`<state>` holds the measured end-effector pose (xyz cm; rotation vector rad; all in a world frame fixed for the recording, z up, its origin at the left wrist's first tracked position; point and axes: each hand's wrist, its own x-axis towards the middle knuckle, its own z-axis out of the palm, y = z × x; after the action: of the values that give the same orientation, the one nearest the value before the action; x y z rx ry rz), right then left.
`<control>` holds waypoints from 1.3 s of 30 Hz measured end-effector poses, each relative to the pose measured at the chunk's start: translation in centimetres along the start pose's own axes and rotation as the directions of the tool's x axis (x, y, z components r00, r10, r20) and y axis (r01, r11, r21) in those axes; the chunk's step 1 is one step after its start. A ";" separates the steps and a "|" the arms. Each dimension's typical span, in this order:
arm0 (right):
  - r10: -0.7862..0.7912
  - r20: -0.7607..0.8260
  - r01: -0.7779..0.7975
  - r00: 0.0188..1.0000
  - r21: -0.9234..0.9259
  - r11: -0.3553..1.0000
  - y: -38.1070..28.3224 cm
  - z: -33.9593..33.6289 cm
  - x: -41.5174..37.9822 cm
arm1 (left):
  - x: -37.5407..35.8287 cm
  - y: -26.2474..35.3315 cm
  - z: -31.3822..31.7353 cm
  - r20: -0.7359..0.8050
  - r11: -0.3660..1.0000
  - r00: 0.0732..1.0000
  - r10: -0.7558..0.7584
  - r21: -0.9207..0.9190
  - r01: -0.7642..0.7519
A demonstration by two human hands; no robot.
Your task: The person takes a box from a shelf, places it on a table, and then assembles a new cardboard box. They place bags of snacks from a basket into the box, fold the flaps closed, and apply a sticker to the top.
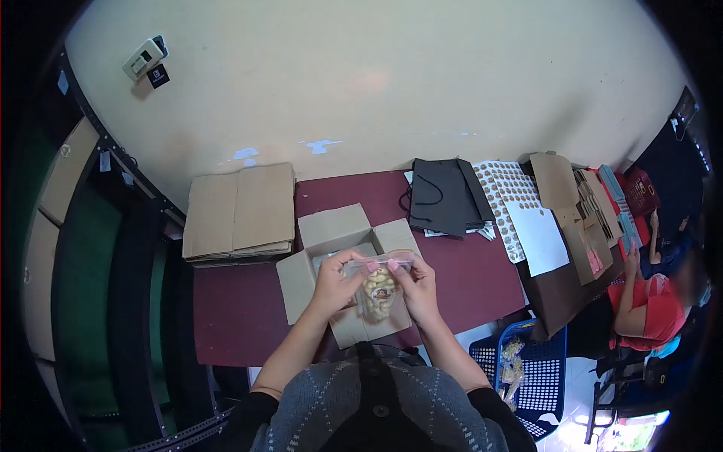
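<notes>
Between my two hands hangs a clear plastic pouch (379, 292) with pale, nut-like pieces inside and a round label on its front. My left hand (338, 282) pinches the pouch's top edge at its left side. At the right side of that same top edge, my right hand (416, 286) has its fingers closed on the plastic. Below and behind the pouch stands a cardboard box (301, 280) with its flaps folded outward. The pouch and my hands cover much of the box's inside, so its contents are mostly hidden.
Flattened cardboard boxes (239, 211) are stacked at the table's left. Black paper bags (444, 197), sticker sheets (520, 200) and small cartons (584, 245) lie to the right. A blue basket (544, 369) holding bags stands on the floor. Another person (640, 313) sits at far right.
</notes>
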<state>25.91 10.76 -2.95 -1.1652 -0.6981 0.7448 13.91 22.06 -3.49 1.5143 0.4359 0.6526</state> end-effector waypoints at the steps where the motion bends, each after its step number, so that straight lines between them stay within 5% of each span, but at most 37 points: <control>1: 0.009 0.019 -0.008 1.000 -0.067 0.998 0.5 -0.5 -0.1 | 0.1 -0.4 -0.5 -0.006 0.999 1.000 0.003 -0.034 -0.003; 5: 0.107 0.196 -0.088 0.975 -0.104 0.991 -0.4 -2.0 -0.2 | -0.3 -0.1 -1.5 0.049 0.992 0.992 0.117 0.046 -0.120; 6: 0.110 0.199 -0.091 0.974 -0.103 0.991 -0.5 -1.9 -0.1 | -0.3 0.0 -1.4 0.007 0.994 0.996 0.088 -0.058 -0.088; 8: 0.019 -0.035 -0.022 0.999 -0.104 0.994 -0.6 -1.5 0.0 | -0.2 0.0 -1.0 -0.066 0.963 0.998 0.019 -0.266 -0.036; 10: -0.077 -0.081 0.067 0.994 -0.120 0.991 -1.1 -1.4 0.6 | 0.1 -1.0 -0.9 -0.137 0.976 0.989 0.057 -0.202 -0.084; 12: -0.553 0.012 0.443 0.833 -0.614 0.653 -1.2 -0.9 1.1 | -0.1 -2.1 -0.7 -0.101 0.984 0.981 0.167 -0.040 -0.172; 13: -0.549 0.142 0.491 0.824 -0.662 0.566 -1.3 -0.7 0.9 | -0.3 -2.2 0.1 -0.051 0.968 0.983 0.178 -0.170 -0.184; 16: -0.464 0.201 0.488 0.863 -0.571 0.660 -0.4 0.7 0.7 | -0.8 -2.4 2.4 0.026 0.975 0.995 0.098 -0.201 -0.091; 18: -0.472 0.192 0.487 0.860 -0.582 0.652 -0.2 0.7 1.0 | -1.3 -2.5 3.3 -0.035 0.925 0.998 0.050 -0.374 -0.060; 20: -0.465 -0.028 0.321 0.885 -0.685 0.654 -1.4 1.3 0.8 | -1.4 -3.4 3.2 -0.136 0.935 0.990 -0.026 -0.354 -0.024; 22: -0.465 -0.137 0.305 0.875 -0.590 0.748 -0.3 0.7 1.1 | -1.6 -2.6 2.3 -0.161 0.927 0.987 -0.012 -0.373 -0.050; 23: -0.078 -0.070 0.054 0.994 -0.303 0.951 -0.2 -0.4 1.0 | -1.8 -2.8 1.4 -0.089 0.969 0.996 -0.011 -0.246 -0.011; 24: 0.286 0.115 -0.284 0.951 -0.031 0.958 0.0 -1.1 0.9 | -1.9 -2.9 0.8 -0.017 0.994 1.000 -0.020 -0.112 0.019; 26: 0.249 0.132 -0.245 0.960 -0.043 0.968 0.0 -1.7 0.4 | -2.1 -2.8 0.3 -0.029 0.989 0.998 -0.063 -0.139 0.059; 28: 0.280 0.265 -0.273 0.923 -0.066 0.960 -0.7 -2.7 -0.1 | -2.3 -2.0 -1.1 0.133 0.997 0.990 0.040 0.059 -0.048; 30: 0.240 0.358 -0.212 0.902 -0.115 0.970 -0.4 -3.7 0.1 | -2.6 -1.6 -2.2 0.230 0.992 0.972 -0.051 0.122 0.023; 34: 0.328 0.438 -0.318 0.837 -0.099 0.943 0.4 -4.7 0.4 | -2.7 -2.3 -2.4 0.330 0.993 0.940 -0.091 -0.039 0.110; 36: 0.212 0.450 -0.409 0.868 0.405 0.818 1.9 -5.3 1.0 | -2.0 -2.3 -2.2 0.195 0.959 0.979 -0.061 -0.262 0.112; 38: 0.208 0.470 -0.429 0.858 0.431 0.794 3.3 -5.1 1.1 | -1.7 -2.9 -2.2 0.163 0.942 0.984 -0.069 -0.314 0.118; 39: 0.231 0.508 -0.424 0.830 0.305 0.852 3.9 -4.8 0.6 | -1.6 -3.0 -2.1 0.148 0.918 0.987 -0.062 -0.380 0.115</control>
<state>29.52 9.57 -7.87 -0.7282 -0.6809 1.4290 11.74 22.81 -6.77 1.1443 0.2518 0.5258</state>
